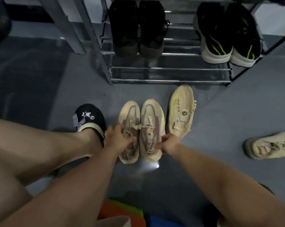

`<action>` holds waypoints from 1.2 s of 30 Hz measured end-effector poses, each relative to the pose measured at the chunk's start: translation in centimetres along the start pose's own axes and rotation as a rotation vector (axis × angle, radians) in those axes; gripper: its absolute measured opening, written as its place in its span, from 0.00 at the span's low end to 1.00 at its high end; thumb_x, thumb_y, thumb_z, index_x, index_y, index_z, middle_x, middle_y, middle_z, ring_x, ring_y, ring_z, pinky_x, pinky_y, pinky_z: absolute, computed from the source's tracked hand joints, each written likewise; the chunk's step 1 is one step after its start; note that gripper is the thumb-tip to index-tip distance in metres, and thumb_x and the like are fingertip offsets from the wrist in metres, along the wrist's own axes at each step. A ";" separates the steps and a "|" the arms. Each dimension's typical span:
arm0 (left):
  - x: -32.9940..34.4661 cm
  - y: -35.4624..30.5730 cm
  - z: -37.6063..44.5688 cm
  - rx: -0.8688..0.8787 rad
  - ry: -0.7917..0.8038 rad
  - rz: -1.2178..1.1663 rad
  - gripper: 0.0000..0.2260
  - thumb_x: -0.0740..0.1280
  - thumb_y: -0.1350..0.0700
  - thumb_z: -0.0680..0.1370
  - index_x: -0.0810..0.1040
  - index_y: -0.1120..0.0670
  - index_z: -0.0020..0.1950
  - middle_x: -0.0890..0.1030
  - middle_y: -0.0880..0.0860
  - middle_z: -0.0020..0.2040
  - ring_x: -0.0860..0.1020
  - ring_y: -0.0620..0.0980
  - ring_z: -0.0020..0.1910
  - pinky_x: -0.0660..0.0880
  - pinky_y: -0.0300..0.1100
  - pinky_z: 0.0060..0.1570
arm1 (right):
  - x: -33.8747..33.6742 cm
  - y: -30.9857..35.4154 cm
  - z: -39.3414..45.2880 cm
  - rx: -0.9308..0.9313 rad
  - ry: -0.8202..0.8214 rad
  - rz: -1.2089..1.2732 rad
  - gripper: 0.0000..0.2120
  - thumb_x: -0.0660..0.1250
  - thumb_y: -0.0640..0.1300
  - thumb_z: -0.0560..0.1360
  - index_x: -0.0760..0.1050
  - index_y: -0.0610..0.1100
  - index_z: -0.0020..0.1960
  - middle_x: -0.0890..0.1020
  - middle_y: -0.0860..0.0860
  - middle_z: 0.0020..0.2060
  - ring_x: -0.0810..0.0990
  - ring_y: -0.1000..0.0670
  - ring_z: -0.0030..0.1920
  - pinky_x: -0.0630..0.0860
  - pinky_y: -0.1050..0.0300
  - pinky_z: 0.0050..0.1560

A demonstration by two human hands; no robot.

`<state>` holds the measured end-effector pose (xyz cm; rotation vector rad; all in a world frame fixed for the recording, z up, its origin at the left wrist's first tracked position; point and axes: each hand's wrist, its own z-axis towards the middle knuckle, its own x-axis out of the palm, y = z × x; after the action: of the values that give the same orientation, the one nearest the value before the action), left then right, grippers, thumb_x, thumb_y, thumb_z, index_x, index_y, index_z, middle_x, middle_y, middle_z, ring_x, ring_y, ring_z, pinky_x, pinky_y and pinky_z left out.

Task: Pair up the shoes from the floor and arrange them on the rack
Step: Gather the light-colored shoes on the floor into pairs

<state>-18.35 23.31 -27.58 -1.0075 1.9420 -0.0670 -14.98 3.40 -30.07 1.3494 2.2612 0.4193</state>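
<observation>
Two beige mesh sneakers stand side by side on the grey floor, toes toward the rack. My left hand grips the left sneaker at its laces and collar. My right hand holds the right sneaker at its outer heel side. A third cream sneaker lies just right of the pair, and another cream sneaker sits further right. The metal shoe rack stands ahead, with a black pair and a black-and-green pair on an upper shelf.
My left foot in a black clog with charms stands just left of the held pair. The rack's lower bars show nothing on them. A grey post rises left of the rack. Coloured fabric lies at the bottom.
</observation>
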 end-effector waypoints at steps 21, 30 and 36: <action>-0.1 2.5 -0.5 -0.421 0.456 -0.654 0.32 0.72 0.66 0.71 0.63 0.55 0.72 0.79 0.57 0.58 0.79 0.54 0.52 0.76 0.46 0.47 | -1.0 0.7 -0.5 0.021 0.179 0.091 0.27 0.77 0.42 0.67 0.69 0.45 0.61 0.81 0.50 0.53 0.80 0.46 0.55 0.81 0.49 0.47; -2.9 1.5 -0.6 -0.313 0.514 -0.838 0.24 0.67 0.66 0.75 0.69 0.55 0.69 0.82 0.56 0.56 0.80 0.54 0.54 0.77 0.49 0.54 | -2.0 3.1 -1.8 -0.019 0.133 0.218 0.38 0.78 0.42 0.66 0.65 0.40 0.71 0.78 0.43 0.62 0.79 0.43 0.58 0.78 0.57 0.34; -5.9 -1.5 0.8 -0.193 0.444 -0.826 0.22 0.66 0.67 0.75 0.72 0.55 0.68 0.82 0.54 0.52 0.81 0.51 0.48 0.78 0.43 0.44 | -3.5 6.0 -2.8 -0.080 0.134 0.349 0.31 0.76 0.40 0.68 0.68 0.37 0.67 0.82 0.44 0.54 0.82 0.48 0.47 0.81 0.56 0.35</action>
<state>-15.44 26.52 -23.30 -2.0044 1.7932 -0.6197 -10.65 3.08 -23.97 1.7228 2.0851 0.7293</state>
